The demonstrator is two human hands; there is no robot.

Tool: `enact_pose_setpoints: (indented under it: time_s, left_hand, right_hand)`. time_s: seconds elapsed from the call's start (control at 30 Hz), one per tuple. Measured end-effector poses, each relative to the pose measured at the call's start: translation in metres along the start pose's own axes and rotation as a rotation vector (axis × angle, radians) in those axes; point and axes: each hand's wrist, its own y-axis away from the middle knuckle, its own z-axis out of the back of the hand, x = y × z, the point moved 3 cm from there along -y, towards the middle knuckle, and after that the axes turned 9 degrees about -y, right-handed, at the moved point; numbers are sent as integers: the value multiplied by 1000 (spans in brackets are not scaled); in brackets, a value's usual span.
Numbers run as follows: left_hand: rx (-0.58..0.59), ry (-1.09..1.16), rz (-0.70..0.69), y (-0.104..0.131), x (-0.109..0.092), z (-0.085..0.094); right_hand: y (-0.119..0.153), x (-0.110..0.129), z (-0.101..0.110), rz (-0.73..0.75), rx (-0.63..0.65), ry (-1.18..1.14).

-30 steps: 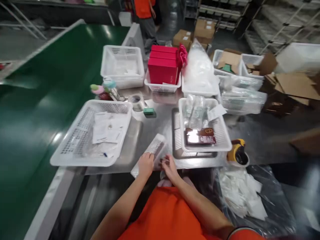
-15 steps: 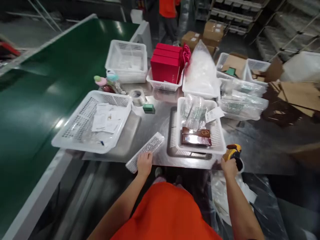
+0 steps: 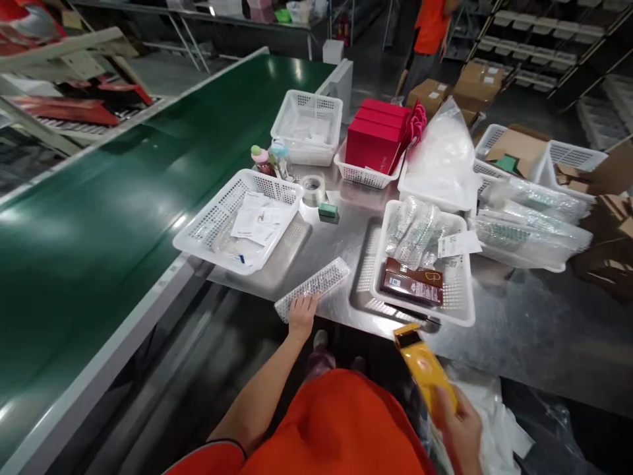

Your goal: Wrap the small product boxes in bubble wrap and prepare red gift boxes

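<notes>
My left hand [image 3: 302,318] grips the near side of a long, flat bubble-wrapped package [image 3: 324,280], its fingers over the top. The package lies slanted at the table's front edge. In my right hand [image 3: 457,422] is a yellow barcode scanner [image 3: 425,369] with a dark window at its far end, held off the table's front edge. Just beyond it stands a white basket [image 3: 465,310] with bubble-wrapped packages [image 3: 413,231], a brown box [image 3: 413,282] and a white paper slip [image 3: 459,244].
A white basket [image 3: 190,247] with papers [image 3: 257,220] sits at left beside the green conveyor [image 3: 113,185]. Behind are a tape roll [image 3: 313,189], a small green box [image 3: 328,210], bottles [image 3: 271,161], red boxes [image 3: 376,138] and a bulging plastic bag [image 3: 442,158]. A person [image 3: 430,30] stands beyond.
My right hand has lifted the barcode scanner out of its holder and brought it inward, toward my body. My left hand stays on the package. The view has swung left.
</notes>
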Motion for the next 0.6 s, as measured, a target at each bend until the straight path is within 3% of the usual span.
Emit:
enact_pose_setpoints:
  time_s: [0.07,0.13,0.2,0.27,0.37,0.53,0.6]
  left_hand:
    - [5,51,4,1,3,-1]
    - [2,82,3,2,5,-2]
    - [-1,96,6,2,7,-3]
    - [-1,104,22,2,7,-3]
    - [8,107,85,-1,5,-2]
    - [9,80,257,-10,7,14]
    - [74,60,283,-17,11,22]
  right_hand:
    - [0,52,-57,73,194,-152]
    - [-10,108,-115,141,308,-261]
    - [-24,155,-165,224,349,-307]
    - [-37,183,-200,275,351,-271]
    - [-48,190,-227,287,362,-190]
    - [-54,172,-233,289,392,-125]
    - [-54,170,-236,288,395,-119]
